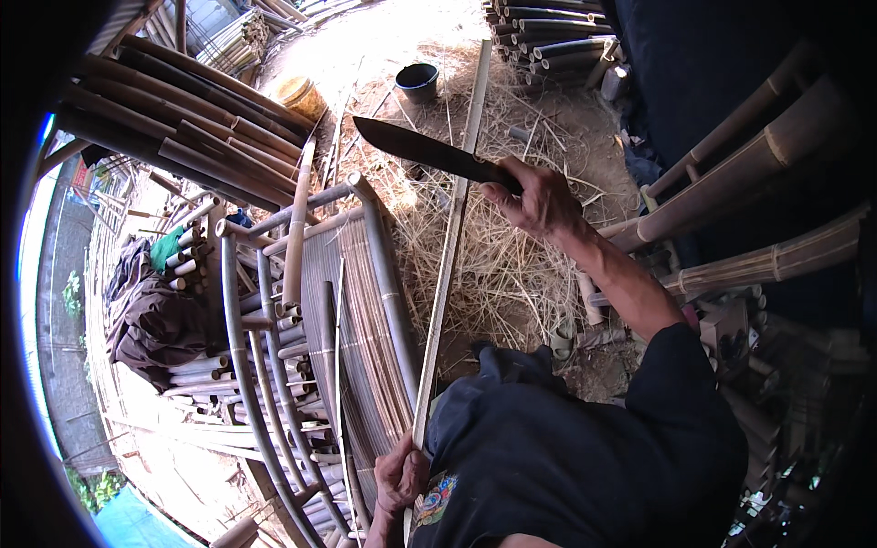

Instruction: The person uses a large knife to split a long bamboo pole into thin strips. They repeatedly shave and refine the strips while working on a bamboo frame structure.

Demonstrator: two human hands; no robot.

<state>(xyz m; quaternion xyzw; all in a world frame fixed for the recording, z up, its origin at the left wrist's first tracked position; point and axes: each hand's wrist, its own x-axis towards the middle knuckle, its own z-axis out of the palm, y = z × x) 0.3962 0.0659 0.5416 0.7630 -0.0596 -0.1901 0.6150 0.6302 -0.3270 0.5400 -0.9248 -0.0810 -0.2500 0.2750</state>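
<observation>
My right hand (541,199) is closed round the handle of a machete (416,152), a broad dark blade pointing to the left. Behind the blade, near its handle end, passes a long pale split bamboo strip (445,274); I cannot tell whether the two touch. My left hand (400,475) grips this strip low down, close to my body. From there the strip slants up and away toward the far ground. Left of it stands a bamboo bench (388,265) with a slatted seat.
Bamboo shavings (512,265) cover the ground ahead. A black bucket (417,82) and a yellowish tub (300,96) stand farther off. Thick bamboo poles (196,119) are stacked at left, more poles (557,36) at far right. Brown cloth (160,310) lies over a pile at left.
</observation>
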